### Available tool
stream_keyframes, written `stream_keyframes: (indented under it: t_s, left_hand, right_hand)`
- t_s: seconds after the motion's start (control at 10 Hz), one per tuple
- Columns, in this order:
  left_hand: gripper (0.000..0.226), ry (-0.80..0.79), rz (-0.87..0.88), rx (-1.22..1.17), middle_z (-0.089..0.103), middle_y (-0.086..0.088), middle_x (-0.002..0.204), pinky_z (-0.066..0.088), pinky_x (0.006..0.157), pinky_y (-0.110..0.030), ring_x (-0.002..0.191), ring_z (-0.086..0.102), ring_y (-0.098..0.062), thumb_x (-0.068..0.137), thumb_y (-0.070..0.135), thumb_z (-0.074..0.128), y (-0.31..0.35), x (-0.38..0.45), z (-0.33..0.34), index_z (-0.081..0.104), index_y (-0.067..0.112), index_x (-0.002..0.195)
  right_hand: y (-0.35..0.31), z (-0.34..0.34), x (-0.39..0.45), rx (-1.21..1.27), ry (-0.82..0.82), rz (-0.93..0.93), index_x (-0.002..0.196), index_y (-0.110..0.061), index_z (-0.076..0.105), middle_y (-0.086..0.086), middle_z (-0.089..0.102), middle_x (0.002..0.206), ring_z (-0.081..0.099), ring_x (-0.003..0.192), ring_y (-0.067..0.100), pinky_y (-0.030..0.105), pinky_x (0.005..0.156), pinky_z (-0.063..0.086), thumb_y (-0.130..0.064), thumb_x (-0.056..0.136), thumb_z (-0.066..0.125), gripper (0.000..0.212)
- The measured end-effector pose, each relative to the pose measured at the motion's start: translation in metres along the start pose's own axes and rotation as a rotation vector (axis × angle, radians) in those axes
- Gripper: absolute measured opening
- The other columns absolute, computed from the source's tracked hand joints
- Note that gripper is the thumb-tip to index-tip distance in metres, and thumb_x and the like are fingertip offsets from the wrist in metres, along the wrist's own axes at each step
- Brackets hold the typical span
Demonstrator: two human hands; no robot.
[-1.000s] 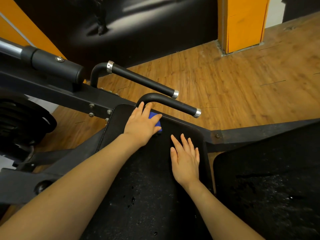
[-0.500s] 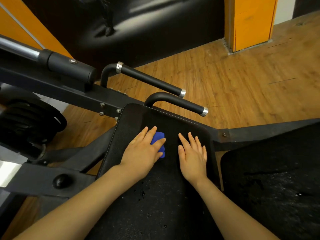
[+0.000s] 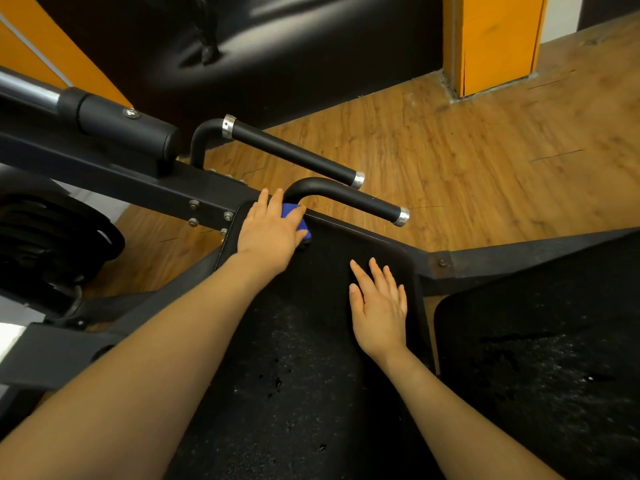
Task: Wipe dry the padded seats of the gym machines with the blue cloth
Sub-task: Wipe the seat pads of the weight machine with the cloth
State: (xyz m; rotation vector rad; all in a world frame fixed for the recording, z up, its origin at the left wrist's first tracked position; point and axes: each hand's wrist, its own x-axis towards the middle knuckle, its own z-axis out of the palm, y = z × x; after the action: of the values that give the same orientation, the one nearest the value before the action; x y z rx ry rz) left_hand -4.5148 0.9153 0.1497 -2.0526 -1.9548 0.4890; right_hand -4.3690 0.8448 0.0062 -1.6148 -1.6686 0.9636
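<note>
A black padded seat (image 3: pixel 325 271) of a gym machine fills the middle of the view, with small wet specks on its near part. My left hand (image 3: pixel 268 233) presses the blue cloth (image 3: pixel 294 221) flat onto the seat's far left corner, fingers straight over it; only a small part of the cloth shows by the thumb. My right hand (image 3: pixel 379 303) rests flat on the seat near its right edge, fingers straight, holding nothing. A second black pad (image 3: pixel 554 341) lies to the right, with wet streaks on it.
Two black handle bars (image 3: pixel 346 195) with silver caps jut out just beyond the seat's far edge. The machine's black frame (image 3: pixel 121 178) and weight plates (image 3: pixel 52 244) stand at the left. Wooden floor (image 3: pixel 485 161) and an orange pillar (image 3: pixel 498 43) lie beyond.
My left hand slid the cloth back toward me over the seat, then pushed it forward again to the far left corner. My right hand stayed flat in place.
</note>
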Motion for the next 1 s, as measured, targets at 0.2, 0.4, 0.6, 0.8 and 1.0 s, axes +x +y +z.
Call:
stream_keyframes:
  t_s: [0.2, 0.4, 0.6, 0.8, 1.0]
  left_hand:
    - [0.052, -0.046, 0.026, -0.042, 0.001, -0.009, 0.163, 0.015, 0.119, -0.047, 0.15, -0.001, -0.032, 0.103, 0.041, 0.037, 0.001, -0.032, 0.0, 0.024, 0.03, 0.153]
    - [0.057, -0.063, 0.04, 0.009, -0.006, -0.008, 0.163, 0.018, 0.119, -0.045, 0.15, -0.004, -0.033, 0.102, 0.044, 0.038, -0.002, -0.073, 0.005, 0.017, 0.033, 0.154]
    - [0.054, 0.024, -0.037, 0.006, -0.011, -0.011, 0.162, 0.018, 0.118, -0.048, 0.148, -0.01, -0.038, 0.101, 0.045, 0.038, -0.005, -0.049, 0.006, 0.023, 0.034, 0.152]
    - [0.053, 0.025, -0.117, -0.035, -0.011, -0.009, 0.163, 0.013, 0.118, -0.053, 0.148, -0.012, -0.038, 0.101, 0.043, 0.041, -0.02, -0.005, -0.004, 0.025, 0.034, 0.152]
    - [0.052, -0.057, -0.093, -0.123, 0.008, -0.009, 0.162, 0.02, 0.116, -0.054, 0.149, 0.003, -0.035, 0.102, 0.042, 0.039, -0.029, 0.0, -0.011, 0.027, 0.03, 0.151]
  right_hand:
    - [0.0, 0.0, 0.0, -0.002, 0.008, -0.003, 0.151, -0.041, 0.024, -0.007, 0.012, 0.163, -0.001, 0.15, 0.014, 0.044, 0.122, -0.003, -0.038, 0.104, 0.03, 0.047]
    - [0.001, 0.001, 0.001, 0.003, 0.016, -0.005, 0.151, -0.041, 0.024, -0.007, 0.012, 0.163, -0.001, 0.15, 0.014, 0.043, 0.121, -0.004, -0.038, 0.104, 0.031, 0.047]
    - [0.002, 0.0, 0.0, 0.004, 0.011, -0.014, 0.15, -0.041, 0.024, -0.008, 0.012, 0.163, -0.002, 0.15, 0.014, 0.043, 0.121, -0.005, -0.039, 0.104, 0.03, 0.046]
    - [0.002, 0.001, -0.001, 0.006, 0.008, -0.012, 0.15, -0.041, 0.024, -0.008, 0.012, 0.163, -0.003, 0.15, 0.014, 0.043, 0.121, -0.005, -0.038, 0.105, 0.029, 0.046]
    - [0.002, 0.002, 0.0, 0.009, 0.016, -0.015, 0.15, -0.041, 0.026, -0.007, 0.013, 0.162, -0.001, 0.15, 0.014, 0.043, 0.121, -0.005, -0.038, 0.105, 0.03, 0.046]
